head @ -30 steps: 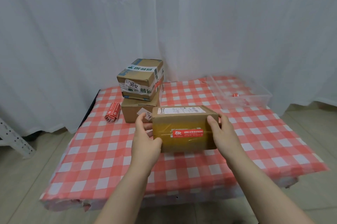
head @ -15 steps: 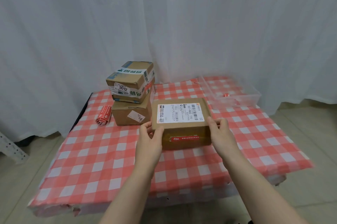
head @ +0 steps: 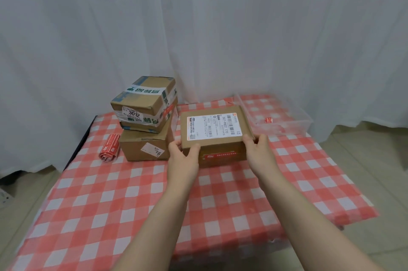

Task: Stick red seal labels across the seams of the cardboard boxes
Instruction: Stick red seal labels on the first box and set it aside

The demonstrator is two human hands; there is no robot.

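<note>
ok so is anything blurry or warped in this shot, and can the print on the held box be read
Head view: soft even light, no glare; wide-angle bending shows at the checked tablecloth edges; the clear plastic bin is smeared; on the brown cardboard box between left hand and right hand, the white shipping label is only partly legible, the red seal label unreadable.

Red-and-white checked tablecloth (head: pixel 132 204) over table; clear plastic bin (head: pixel 293 120) at far right corner; white curtain (head: pixel 198 28) behind.
</note>
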